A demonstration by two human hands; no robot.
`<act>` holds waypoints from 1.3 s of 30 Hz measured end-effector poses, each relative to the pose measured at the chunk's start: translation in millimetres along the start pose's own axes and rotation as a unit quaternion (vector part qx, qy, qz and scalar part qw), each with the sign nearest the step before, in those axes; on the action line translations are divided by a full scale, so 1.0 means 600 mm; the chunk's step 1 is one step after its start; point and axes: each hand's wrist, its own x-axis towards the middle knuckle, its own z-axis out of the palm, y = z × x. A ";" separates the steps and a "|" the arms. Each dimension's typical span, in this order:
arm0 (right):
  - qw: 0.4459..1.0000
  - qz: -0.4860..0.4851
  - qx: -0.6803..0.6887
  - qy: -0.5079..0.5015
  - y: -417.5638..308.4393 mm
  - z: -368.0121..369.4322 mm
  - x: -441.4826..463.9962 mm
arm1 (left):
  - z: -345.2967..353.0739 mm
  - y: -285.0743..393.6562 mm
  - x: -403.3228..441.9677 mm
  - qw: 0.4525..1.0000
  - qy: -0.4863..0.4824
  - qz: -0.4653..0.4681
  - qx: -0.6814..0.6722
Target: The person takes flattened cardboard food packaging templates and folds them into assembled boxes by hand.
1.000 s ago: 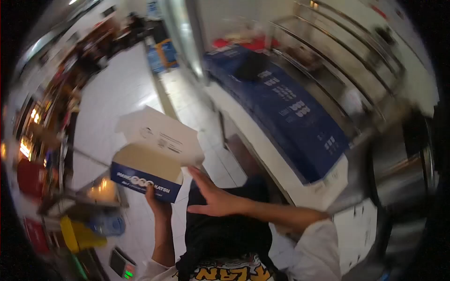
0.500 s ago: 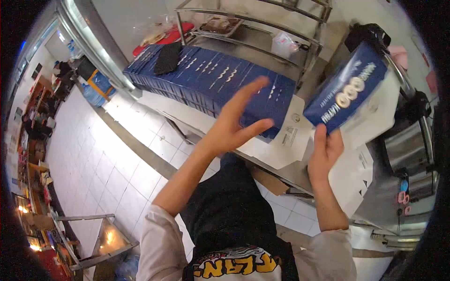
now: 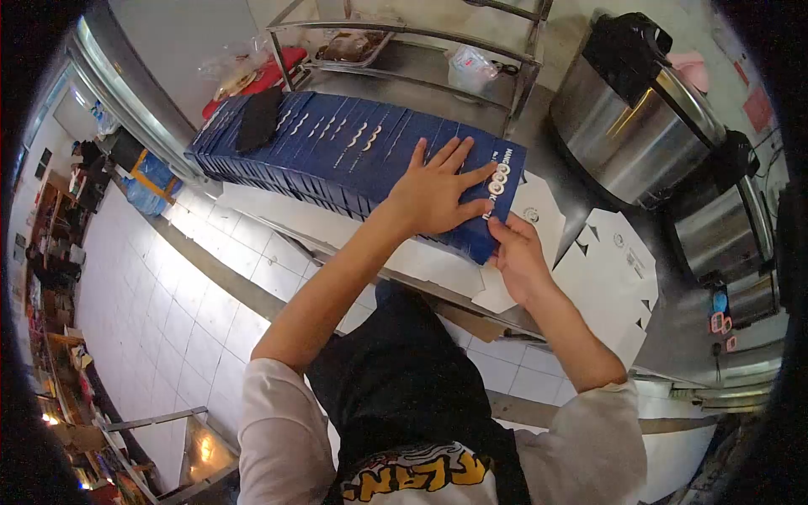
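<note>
A long row of dark blue boxes (image 3: 362, 139), packed side by side, lies along the steel table. My left hand (image 3: 438, 189) rests flat with spread fingers on top of the row near its right end. At that end, my right hand (image 3: 518, 252) grips the near lower corner of the end blue box (image 3: 505, 181), which has white lettering and stands against the row. White unfolded cardboard sheets (image 3: 619, 269) lie beside my right hand and partly under the row. A black cloth (image 3: 259, 119) lies on the row's left part.
A steel rack (image 3: 404, 32) stands behind the row, with a tray of food (image 3: 352, 47) and a plastic bag (image 3: 471, 71). Two large metal pots (image 3: 631, 126) stand at the right. Tiled floor (image 3: 194, 311) is at the left.
The view has turned toward the table. The blue box moved from my left hand to my right, then to the row's right end. My left hand has come down onto the row.
</note>
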 end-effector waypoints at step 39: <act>0.979 -0.189 -0.079 0.010 -0.062 -0.136 0.266 | -0.015 0.009 -0.003 0.993 -0.046 -0.061 -0.095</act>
